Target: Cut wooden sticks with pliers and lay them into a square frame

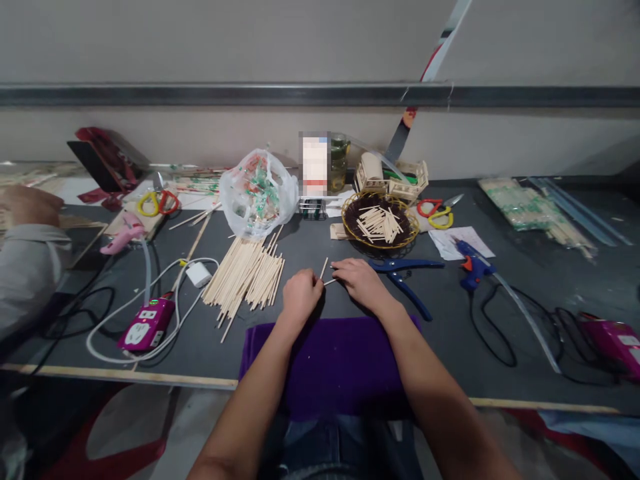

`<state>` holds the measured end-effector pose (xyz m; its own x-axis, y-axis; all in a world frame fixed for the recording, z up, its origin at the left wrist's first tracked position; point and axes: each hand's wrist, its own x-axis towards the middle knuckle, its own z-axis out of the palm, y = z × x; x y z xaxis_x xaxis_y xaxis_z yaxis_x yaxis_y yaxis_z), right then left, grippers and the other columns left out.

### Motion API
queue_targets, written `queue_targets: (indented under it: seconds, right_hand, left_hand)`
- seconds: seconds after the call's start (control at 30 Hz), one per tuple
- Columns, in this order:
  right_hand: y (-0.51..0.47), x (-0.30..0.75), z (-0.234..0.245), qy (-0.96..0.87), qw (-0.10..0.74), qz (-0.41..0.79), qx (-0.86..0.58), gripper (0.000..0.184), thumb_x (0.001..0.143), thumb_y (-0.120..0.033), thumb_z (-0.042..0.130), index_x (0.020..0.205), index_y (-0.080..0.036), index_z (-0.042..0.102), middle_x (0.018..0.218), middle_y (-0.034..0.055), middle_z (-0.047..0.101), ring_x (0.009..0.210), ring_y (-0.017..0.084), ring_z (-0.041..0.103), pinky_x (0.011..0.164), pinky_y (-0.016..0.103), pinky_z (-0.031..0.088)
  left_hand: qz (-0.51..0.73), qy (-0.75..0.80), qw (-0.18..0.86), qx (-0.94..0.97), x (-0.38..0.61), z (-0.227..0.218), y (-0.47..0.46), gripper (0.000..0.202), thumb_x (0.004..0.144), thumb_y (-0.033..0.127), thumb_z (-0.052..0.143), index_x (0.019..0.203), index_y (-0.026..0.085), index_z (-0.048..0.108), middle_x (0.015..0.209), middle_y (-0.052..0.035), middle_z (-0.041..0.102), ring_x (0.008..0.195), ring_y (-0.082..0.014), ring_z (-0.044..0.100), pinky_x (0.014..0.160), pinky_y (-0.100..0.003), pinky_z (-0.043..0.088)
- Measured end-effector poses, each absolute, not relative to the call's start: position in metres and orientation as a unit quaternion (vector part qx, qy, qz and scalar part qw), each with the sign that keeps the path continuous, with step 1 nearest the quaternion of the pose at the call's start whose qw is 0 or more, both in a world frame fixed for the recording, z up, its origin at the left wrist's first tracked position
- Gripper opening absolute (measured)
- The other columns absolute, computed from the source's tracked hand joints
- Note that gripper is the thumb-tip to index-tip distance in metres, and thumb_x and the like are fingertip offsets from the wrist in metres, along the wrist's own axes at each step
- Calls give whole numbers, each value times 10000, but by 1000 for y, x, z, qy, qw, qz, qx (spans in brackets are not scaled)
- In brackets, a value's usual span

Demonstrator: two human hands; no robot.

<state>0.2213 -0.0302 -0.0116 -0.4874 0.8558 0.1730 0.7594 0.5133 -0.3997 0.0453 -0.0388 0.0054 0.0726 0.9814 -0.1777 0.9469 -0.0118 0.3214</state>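
Observation:
Over the dark table, just beyond the purple cloth, my left hand is closed in a pinch on a thin wooden stick that points up and away. A second short wooden stick spans the gap between the two hands. My right hand has its fingers together and bent down over that stick's right end; its fingertips are partly hidden. Left of my left hand lies a loose pile of long wooden sticks. Blue-handled cutting pliers lie open just right of my right hand.
A woven basket of short sticks and a plastic bag of scraps stand behind. Right lies a blue glue gun with its cord; left, a pink glue gun and a purple power box. A person's sleeve is at far left.

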Motion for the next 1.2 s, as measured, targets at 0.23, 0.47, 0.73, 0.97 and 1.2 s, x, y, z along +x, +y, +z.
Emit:
queue_targets:
  seconds: [0.23, 0.47, 0.73, 0.97, 1.2]
  right_hand:
    - [-38, 222, -2, -794, 121, 59, -593, 222, 938, -212, 479, 968, -195, 699, 978, 88, 676, 925, 223, 542, 795, 323, 393]
    - [-29, 207, -4, -826, 79, 24, -557, 254, 956, -191, 428, 890, -177, 673, 925, 108, 611, 891, 219, 488, 749, 312, 367]
    - [-31, 200, -4, -832, 140, 46, -535, 229, 967, -216, 439, 982, -191, 667, 955, 89, 607, 912, 203, 492, 742, 285, 370]
    - [-48, 210, -4, -839, 117, 81, -525, 162, 940, -228, 518, 927, -195, 677, 924, 63, 608, 871, 179, 508, 722, 266, 365]
    - [-50, 217, -3, -828, 83, 99, -546, 133, 923, -234, 547, 885, -201, 670, 872, 47, 618, 837, 174, 547, 698, 262, 360]
  left_hand:
    - [42, 660, 140, 737, 51, 6, -27, 231, 899, 327, 483, 903, 170, 652, 962, -111, 680, 848, -217, 656, 709, -285, 438]
    - [77, 661, 174, 726, 46, 2, -17, 190, 826, 283, 541, 777, 160, 678, 842, -110, 699, 772, -218, 643, 676, -284, 420]
    - [277, 662, 306, 625, 24, -2, -27, 175, 765, 255, 541, 624, 174, 605, 553, 23, 577, 549, -119, 531, 562, -224, 354]
    - [260, 660, 279, 647, 27, -6, -33, 160, 759, 248, 558, 642, 165, 628, 606, 5, 593, 587, -122, 521, 588, -230, 332]
    - [198, 668, 266, 667, 33, -1, -33, 164, 783, 249, 562, 662, 173, 642, 668, -14, 624, 624, -134, 528, 602, -242, 313]
